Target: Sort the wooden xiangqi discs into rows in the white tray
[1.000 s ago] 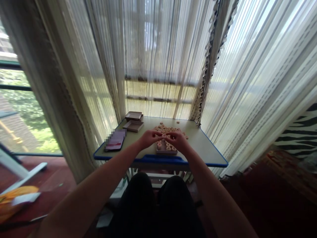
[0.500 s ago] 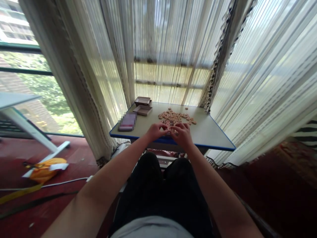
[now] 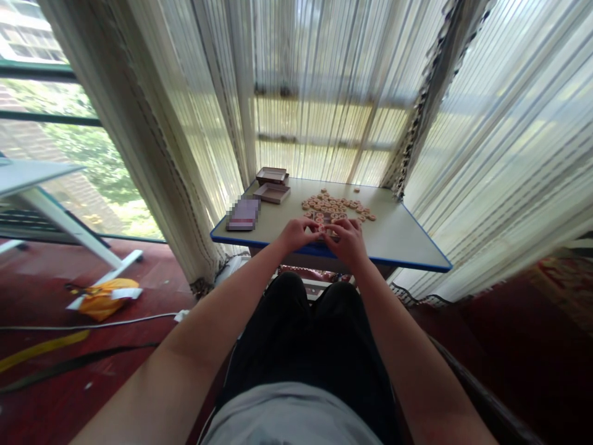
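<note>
Near the table's front edge, my left hand [image 3: 296, 234] and my right hand [image 3: 347, 240] meet with thumbs and fingers pinched together. Between the fingertips is a small round wooden piece [image 3: 320, 228] with a reddish mark, partly covered by the fingers. Just behind and beneath them lies a dark board or tray [image 3: 328, 217] with a few round pieces on it, mostly hidden by my hands. Beyond that spreads a loose pile of round wooden pieces [image 3: 324, 203], all flat on the table.
The pale table [image 3: 398, 241] has a blue edge. At its back left are shallow open boxes [image 3: 272, 193], with a purple box or booklet [image 3: 244, 214], blurred out, in front of them. One piece [image 3: 356, 190] lies apart at the back. Curtains [image 3: 319, 74] hang behind.
My view has tilted down a little, so the table sits higher and slightly right in the picture. Both hands stay together at the same spot, fingers shifting slightly.
</note>
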`<state>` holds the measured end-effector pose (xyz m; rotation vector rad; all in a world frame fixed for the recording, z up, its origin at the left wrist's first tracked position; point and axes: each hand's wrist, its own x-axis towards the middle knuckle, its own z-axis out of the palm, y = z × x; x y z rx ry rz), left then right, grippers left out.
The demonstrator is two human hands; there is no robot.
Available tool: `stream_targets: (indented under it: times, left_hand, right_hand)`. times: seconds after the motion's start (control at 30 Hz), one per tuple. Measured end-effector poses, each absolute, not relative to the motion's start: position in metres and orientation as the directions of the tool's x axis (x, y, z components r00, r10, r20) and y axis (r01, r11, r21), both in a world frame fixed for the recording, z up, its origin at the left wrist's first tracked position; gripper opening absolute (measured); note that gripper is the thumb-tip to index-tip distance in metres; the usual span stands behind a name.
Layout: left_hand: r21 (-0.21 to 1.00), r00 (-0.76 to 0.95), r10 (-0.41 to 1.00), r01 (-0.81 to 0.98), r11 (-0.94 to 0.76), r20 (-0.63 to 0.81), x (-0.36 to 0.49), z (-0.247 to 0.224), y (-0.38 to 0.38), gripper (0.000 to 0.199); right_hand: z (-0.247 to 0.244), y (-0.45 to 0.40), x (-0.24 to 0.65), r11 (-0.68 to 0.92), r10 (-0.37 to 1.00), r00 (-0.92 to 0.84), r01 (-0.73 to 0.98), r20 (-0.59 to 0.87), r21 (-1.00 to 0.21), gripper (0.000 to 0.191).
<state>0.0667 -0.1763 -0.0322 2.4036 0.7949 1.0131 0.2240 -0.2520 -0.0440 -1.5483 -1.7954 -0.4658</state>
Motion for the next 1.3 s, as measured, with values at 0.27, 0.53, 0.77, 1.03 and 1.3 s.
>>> stream_targets:
  times: [0.27,0.53,0.77,1.03,1.3]
  left_hand:
    - [0.55,0.581,0.62,0.322,-0.77,0.528,0.067,-0.0331,-0.1751,0.027]
    - [0.578,0.576,0.647,0.335,-0.744,0.499,0.0664,-0.0336,-0.1724,0.03]
    - [0.547,0.573,0.648,0.369,-0.751,0.503,0.0686,-0.0336,-0.1728,0.028]
    - [0.55,0.557,0.675,0.406,-0.73,0.484,0.0695,-0.0365,-0.1699,0.025]
    - [0.508,0.544,0.636,0.388,-0.769,0.547,0.0655,-0.0342,-0.1782,0.022]
  right_hand:
    - [-0.0435,-0.2518,0.2236,0.217,0.71,-0.043,0.963,0.703,-0.16,0.027]
    - [-0.041,-0.2533,0.2221,0.203,0.72,-0.024,0.963,0.694,-0.177,0.025]
    - [-0.0394,-0.252,0.2219,0.235,0.721,-0.06,0.959,0.69,-0.161,0.025]
    - [-0.0389,-0.2522,0.2212,0.252,0.749,-0.09,0.955,0.656,-0.156,0.022]
    - [-0.037,-0.2557,0.22,0.249,0.768,-0.09,0.954,0.635,-0.166,0.025]
